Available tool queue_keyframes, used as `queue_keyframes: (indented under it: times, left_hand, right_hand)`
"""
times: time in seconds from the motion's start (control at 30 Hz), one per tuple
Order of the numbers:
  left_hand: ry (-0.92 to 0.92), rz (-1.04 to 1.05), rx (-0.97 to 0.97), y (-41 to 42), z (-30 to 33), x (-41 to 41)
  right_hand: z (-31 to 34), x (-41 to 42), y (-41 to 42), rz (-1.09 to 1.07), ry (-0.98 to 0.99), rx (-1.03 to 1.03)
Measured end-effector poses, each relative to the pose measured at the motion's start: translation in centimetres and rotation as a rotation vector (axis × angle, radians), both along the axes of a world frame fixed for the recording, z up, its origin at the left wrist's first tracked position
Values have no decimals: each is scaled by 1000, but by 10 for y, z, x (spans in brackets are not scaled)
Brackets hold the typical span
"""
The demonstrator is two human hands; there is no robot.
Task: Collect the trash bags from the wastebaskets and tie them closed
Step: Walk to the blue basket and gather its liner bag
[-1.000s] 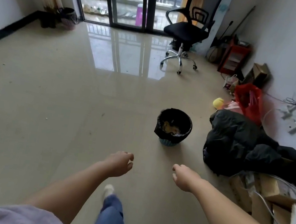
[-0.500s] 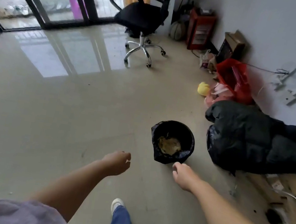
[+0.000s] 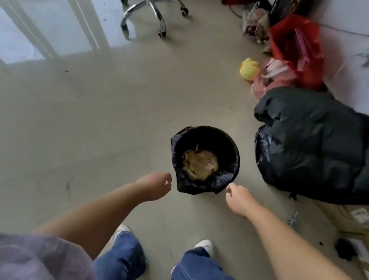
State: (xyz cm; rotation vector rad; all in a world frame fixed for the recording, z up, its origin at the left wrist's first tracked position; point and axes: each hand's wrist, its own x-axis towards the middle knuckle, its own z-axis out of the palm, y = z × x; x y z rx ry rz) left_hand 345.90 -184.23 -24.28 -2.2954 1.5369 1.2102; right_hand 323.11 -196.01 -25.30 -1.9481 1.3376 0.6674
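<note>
Left grip: our left hand (image 3: 154,187) holds nothing; fingers loosely curled, thumb side toward the bin.
Right grip: our right hand (image 3: 238,200) also holds nothing, fingers loosely curled, knuckles up.
Pose: both forearms reach forward and down, converging; neither grip touches anything yet.
Between the grips, just ahead: the wastebasket (image 3: 204,160) on the floor (image 3: 84,124), lined with a black trash bag (image 3: 195,185) whose edge is folded over the rim; the near fold lies just beyond both grips. Crumpled tan waste (image 3: 200,165) sits low inside.
Step, as we judge it: closing in on the bag edge; nothing lifted, nothing tied.
Risk 1: pinching only one side of the fold would tip the light basket as we pull.
Risk 2: the thin film may tear if dragged against the rim.
Risk 3: an uneven lift could spill waste.
Right of the right grip: a bulky dark bundle (image 3: 322,147).
Further out: yellow toy (image 3: 249,69), red bag (image 3: 297,48), chair base (image 3: 150,11).
</note>
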Motion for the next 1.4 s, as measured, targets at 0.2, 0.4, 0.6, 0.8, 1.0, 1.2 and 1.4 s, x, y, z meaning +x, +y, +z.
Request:
queue_keyframes:
  times: [0.2, 0.4, 0.6, 0.8, 1.0, 1.2, 1.4]
  left_hand:
    - [-1, 108, -67, -41, -138, 14]
    - [166, 416, -107, -75, -266, 43]
    - [702, 663, -414, -131, -333, 69]
    - [807, 960, -527, -143, -326, 113]
    - [1088, 1118, -334, -102, -330, 150]
    - [1115, 1302, -439, -100, -323, 140]
    - [1178, 1350, -482, -97, -325, 134]
  right_hand:
    - [-132, 23, -34, -236, 119, -209]
    - [-251, 29, -71, -765, 19, -259]
    - [-296, 46, -137, -748, -201, -485]
    - [-300, 102, -151, -741, -366, -424]
    - [-305, 158, -169, -779, -724, -332]
    - [-322, 184, -155, -900, -907, -140]
    - [-339, 178, -134, -1264, -894, 299]
